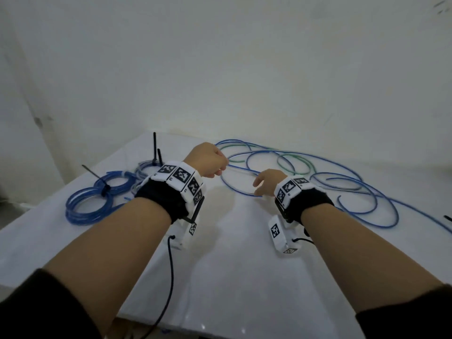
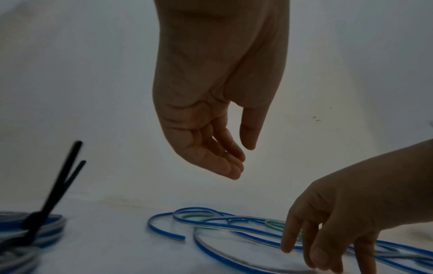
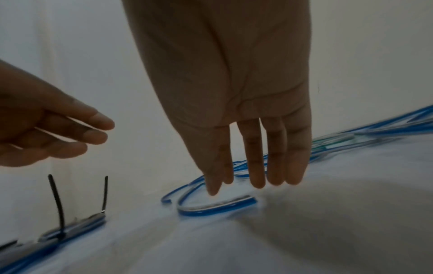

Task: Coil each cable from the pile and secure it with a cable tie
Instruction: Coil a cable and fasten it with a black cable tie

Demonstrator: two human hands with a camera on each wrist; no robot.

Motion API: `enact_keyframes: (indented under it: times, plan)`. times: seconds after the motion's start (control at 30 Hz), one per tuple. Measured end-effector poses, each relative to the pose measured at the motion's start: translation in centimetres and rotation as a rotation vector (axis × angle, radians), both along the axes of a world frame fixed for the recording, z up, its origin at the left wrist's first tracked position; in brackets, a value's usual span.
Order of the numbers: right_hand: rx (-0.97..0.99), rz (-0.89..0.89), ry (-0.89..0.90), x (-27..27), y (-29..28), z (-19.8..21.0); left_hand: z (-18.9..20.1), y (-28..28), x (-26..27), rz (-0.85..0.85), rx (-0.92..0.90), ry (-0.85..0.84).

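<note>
Loose blue cables (image 1: pixel 234 188) and a green cable (image 1: pixel 297 172) sprawl over the right half of the white table (image 1: pixel 220 265). My right hand (image 1: pixel 266 183) reaches down over a blue loop, fingers (image 3: pixel 257 166) straight, tips just over a curved cable end (image 3: pixel 218 209); I cannot tell if they touch it. My left hand (image 1: pixel 208 160) hovers higher beside it, fingers (image 2: pixel 225 163) loosely curled and holding nothing. The left wrist view shows the right hand (image 2: pixel 339 231) over the same blue cable (image 2: pixel 206 246).
Coiled blue bundles (image 1: pixel 80 211) bound with black cable ties (image 1: pixel 105 188) lie at the left; one tie tail (image 1: pixel 154 148) stands upright. Another black tie (image 1: pixel 447 218) shows at the right edge. A white wall runs close behind the table.
</note>
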State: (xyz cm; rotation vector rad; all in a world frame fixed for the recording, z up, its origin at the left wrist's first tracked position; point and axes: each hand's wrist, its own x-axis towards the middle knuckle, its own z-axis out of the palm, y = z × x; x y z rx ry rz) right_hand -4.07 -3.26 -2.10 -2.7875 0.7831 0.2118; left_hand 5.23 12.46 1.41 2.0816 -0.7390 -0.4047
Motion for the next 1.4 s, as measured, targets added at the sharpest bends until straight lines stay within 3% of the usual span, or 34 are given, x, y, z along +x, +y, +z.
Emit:
enact_keyframes:
  times: [0.27,0.43,0.5,0.6,0.67,0.77,0.9,1.1,1.23,1.4]
  plan:
    - [0.040,0.108,0.040,0.6,-1.8,-0.6,-0.5,-4.2,-0.4,-0.061,0.091,0.017]
    - [0.572,0.008,-0.344,-0.7,-3.4,1.2,-0.5,-5.5,-1.4,-0.021,0.210,0.161]
    - [0.708,-0.019,-0.525,-1.7,-3.4,2.1,-0.5,-5.9,-2.1,-0.078,0.234,0.035]
    - [0.795,-0.068,-0.761,-3.3,-3.6,3.3,0.1,-6.3,-3.3,-0.156,0.317,-0.318]
    - [0.820,-0.102,-0.892,-4.2,-4.1,3.9,0.4,-6.6,-4.2,-0.201,0.212,-0.364]
    - [0.926,-0.157,-1.003,-5.3,-4.4,4.8,0.8,-7.4,-5.5,-0.272,-0.057,-0.216]
    - [1.093,-0.145,-0.882,-6.8,-4.2,4.6,2.5,-8.0,-7.4,-0.189,-0.356,-0.055]
    - [0.798,0.153,-0.563,-8.6,-2.8,2.5,4.0,-7.9,-8.8,-0.192,-0.545,0.119]
    - [0.486,0.230,-0.438,-9.3,-3.5,1.7,4.9,-7.1,-9.6,-0.167,-0.746,0.390]
    - [0.147,0.202,-0.318,-9.8,-4.8,1.3,4.4,-6.2,-8.9,-0.181,-0.629,0.286]
